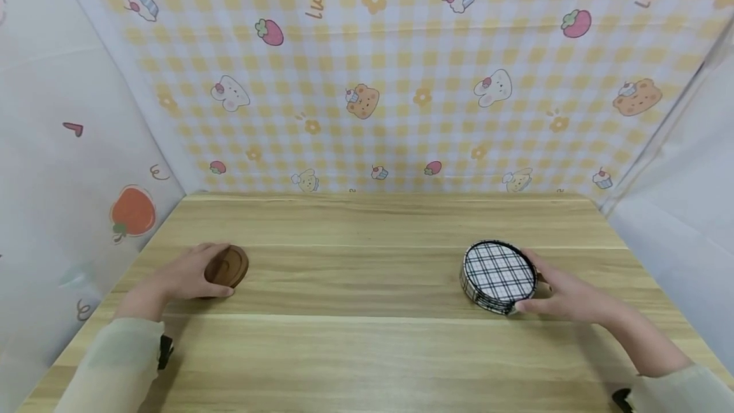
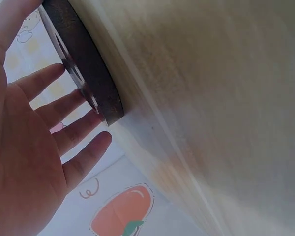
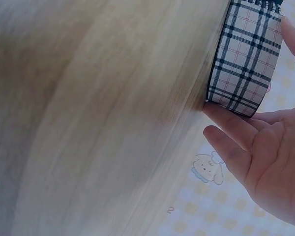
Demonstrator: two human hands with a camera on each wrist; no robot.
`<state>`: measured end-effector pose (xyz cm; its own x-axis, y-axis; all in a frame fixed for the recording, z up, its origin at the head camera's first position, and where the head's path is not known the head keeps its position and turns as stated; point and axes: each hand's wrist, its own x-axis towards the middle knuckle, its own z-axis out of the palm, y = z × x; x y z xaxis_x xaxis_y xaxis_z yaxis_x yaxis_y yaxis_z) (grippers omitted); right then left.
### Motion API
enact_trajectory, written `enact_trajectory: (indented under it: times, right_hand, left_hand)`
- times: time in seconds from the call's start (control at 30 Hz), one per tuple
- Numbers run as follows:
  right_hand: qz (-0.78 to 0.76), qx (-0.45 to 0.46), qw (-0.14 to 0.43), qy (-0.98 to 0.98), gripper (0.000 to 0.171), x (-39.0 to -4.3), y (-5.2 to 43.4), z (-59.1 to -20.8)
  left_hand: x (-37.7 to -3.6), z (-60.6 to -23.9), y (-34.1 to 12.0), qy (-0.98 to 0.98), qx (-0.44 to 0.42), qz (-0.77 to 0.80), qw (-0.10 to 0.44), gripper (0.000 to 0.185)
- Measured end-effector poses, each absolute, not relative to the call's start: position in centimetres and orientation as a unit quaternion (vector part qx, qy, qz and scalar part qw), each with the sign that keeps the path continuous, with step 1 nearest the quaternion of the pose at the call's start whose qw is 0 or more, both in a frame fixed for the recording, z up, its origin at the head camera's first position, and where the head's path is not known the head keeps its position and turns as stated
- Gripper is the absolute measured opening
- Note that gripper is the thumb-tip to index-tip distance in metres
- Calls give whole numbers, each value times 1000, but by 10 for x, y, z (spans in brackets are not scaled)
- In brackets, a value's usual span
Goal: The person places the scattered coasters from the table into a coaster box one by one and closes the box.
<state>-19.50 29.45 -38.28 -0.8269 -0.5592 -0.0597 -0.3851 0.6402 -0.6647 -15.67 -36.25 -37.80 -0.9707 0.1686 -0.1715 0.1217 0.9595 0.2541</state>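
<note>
The dark wooden disc (image 1: 227,266) lay on the left part of the wooden table (image 1: 367,349), tipped up a little on its near side. Your left hand (image 1: 186,276) cupped it from the left and behind; in the left wrist view the fingers (image 2: 71,105) were spread and nearly straight, tips at the disc's rim, thumb over its top edge. Whether the thumb pressed it, I could not tell. Well apart, on the table's right part, sat the round plaid tin (image 1: 499,276), black lines on white, also tilted. Your right hand (image 1: 564,298) met it from the right: fingers (image 3: 231,130) lightly curved against the plaid side wall, thumb at the near lower edge, a loose hold rather than a tight clamp. Pale sleeves (image 1: 115,362) covered both forearms. Behind the table stood a yellow checked backdrop (image 1: 401,81) with bears, rabbits and strawberries; a white side panel (image 1: 74,164) at left bore an orange fruit.
</note>
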Motion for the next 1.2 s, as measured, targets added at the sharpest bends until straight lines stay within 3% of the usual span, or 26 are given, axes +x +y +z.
enact_trajectory:
  times: [1.2]
  right_hand:
    - [-332,-251,142,898,103,-195,295,-383]
  left_hand:
    - [-160,-376,-331,983,97,117,98,101]
